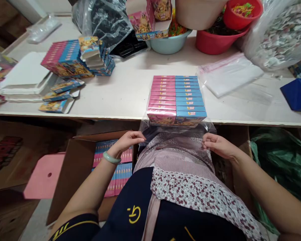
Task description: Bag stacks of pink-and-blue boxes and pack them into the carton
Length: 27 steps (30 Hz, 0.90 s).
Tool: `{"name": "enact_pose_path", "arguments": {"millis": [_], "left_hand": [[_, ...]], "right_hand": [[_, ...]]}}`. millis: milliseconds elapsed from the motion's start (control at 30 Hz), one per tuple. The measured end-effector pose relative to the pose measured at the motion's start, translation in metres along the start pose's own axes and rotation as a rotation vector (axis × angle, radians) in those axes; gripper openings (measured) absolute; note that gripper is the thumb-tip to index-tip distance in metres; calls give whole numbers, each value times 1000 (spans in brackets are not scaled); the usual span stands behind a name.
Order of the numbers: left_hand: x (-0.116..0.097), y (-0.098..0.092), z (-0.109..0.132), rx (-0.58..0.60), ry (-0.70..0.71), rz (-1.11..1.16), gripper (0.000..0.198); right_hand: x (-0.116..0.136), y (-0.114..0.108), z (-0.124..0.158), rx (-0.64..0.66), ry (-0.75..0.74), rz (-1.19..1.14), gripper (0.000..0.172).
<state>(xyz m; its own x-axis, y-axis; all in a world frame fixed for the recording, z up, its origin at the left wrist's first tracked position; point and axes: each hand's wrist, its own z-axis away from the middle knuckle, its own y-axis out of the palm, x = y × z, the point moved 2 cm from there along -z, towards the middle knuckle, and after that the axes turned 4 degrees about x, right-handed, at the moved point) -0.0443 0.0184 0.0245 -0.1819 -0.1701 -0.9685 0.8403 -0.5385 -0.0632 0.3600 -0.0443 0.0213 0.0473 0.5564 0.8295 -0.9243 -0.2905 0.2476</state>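
- Left hand [128, 140] pinches the left edge of a clear plastic bag [177, 135], fingers curled shut on the film.
- Right hand [217, 144] grips the bag's right edge the same way.
- Bag mouth wraps the near end of the block of pink and blue boxes [176, 99] at the table [130, 87] edge.
- Carton [77, 164] of similar boxes sits below left.

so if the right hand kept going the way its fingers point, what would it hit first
Probably the clear plastic bag it pinches; the right hand points toward the left hand, though depth is unclear.
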Motion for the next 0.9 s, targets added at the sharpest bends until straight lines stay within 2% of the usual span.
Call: {"name": "enact_pose_path", "arguments": {"millis": [100,267,367,500,633,733,900], "left_hand": [[3,-8,-17,-2,64,-132,15],[5,-16,-36,44,132,-174,21],[3,-19,-47,91,146,-153,24],[4,-14,-60,156,99,-27,25],[2,-2,-60,141,113,261,20],[-15,3,-57,51,135,479,15],[-76,4,-78,-133,319,662,20]], "right_hand": [[-5,-3,-10,-11,7,65,46],[-6,-12,-19,12,-89,306,40],[-5,-17,-27,-16,-150,239,39],[-6,-10,-39,8,-218,54,43],[-2,4,-42,-123,-349,-92,49],[20,13,-39,-186,-424,-225,46],[97,21,-48,-143,-467,-454,33]]}}
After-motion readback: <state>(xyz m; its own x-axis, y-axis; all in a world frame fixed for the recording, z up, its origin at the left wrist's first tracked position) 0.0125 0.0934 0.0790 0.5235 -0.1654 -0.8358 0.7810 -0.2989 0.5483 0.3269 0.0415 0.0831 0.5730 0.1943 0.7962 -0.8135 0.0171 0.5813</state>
